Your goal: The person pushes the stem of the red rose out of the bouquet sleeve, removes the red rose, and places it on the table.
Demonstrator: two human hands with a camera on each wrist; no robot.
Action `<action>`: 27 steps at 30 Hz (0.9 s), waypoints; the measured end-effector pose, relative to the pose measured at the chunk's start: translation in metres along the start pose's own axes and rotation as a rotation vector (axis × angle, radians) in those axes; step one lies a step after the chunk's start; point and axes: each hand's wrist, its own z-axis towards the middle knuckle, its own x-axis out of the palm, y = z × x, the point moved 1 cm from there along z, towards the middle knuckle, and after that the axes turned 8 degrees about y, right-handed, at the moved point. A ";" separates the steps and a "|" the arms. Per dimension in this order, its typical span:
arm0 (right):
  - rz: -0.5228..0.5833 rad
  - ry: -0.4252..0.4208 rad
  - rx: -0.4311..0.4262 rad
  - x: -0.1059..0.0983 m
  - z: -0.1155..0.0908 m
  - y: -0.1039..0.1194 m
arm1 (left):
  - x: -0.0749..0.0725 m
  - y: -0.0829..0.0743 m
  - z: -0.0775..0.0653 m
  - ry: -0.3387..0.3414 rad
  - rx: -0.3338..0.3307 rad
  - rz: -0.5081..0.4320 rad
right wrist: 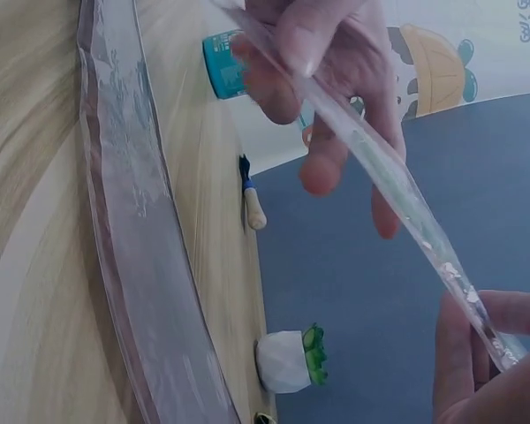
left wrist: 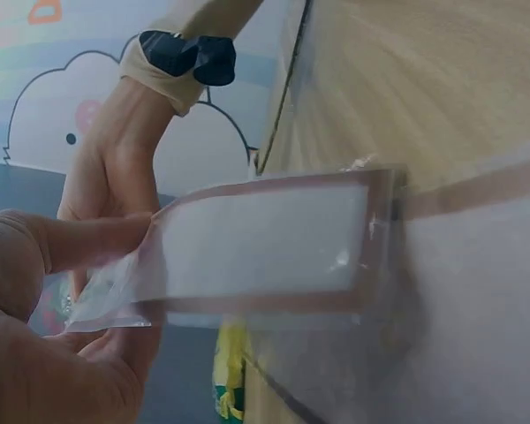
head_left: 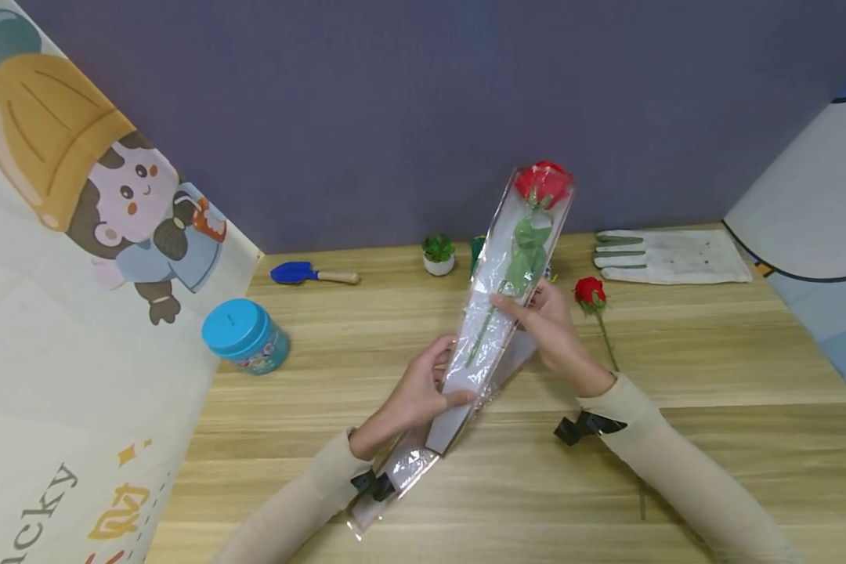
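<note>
A red artificial rose (head_left: 544,185) with a green stem lies inside a clear, tapered plastic sleeve (head_left: 489,329) with a white backing. My left hand (head_left: 423,384) pinches the sleeve near its narrow lower end, thumb on the front. Farther up, my right hand (head_left: 546,321) grips its right edge, thumb across the front. In the right wrist view the held sleeve (right wrist: 397,185) appears edge-on between both hands. Beneath it, another clear sleeve (head_left: 405,470) lies flat on the table. A second red rose (head_left: 590,291) lies on the table, its stem partly hidden under the right forearm.
A blue-lidded tub (head_left: 247,337) stands at the left. Along the back are a blue trowel (head_left: 313,274), a small potted succulent (head_left: 439,254) and a white-and-green glove (head_left: 677,256). Something green and yellow (left wrist: 230,371) is partly hidden behind the held sleeve. A dark wall (head_left: 423,117) rises behind the table.
</note>
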 end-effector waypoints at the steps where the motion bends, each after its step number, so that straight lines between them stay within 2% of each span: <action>1: -0.005 0.002 -0.004 0.000 0.000 0.000 | -0.001 -0.001 0.000 0.003 -0.001 -0.010; 8: -0.017 0.012 -0.048 -0.002 -0.002 0.001 | -0.006 -0.010 0.008 -0.055 0.043 -0.124; 13: -0.002 0.032 -0.061 0.000 -0.002 0.002 | -0.007 -0.011 0.014 -0.083 0.075 -0.155; 27: -0.049 0.017 -0.091 0.004 -0.005 0.002 | -0.003 -0.009 0.019 -0.087 0.047 -0.204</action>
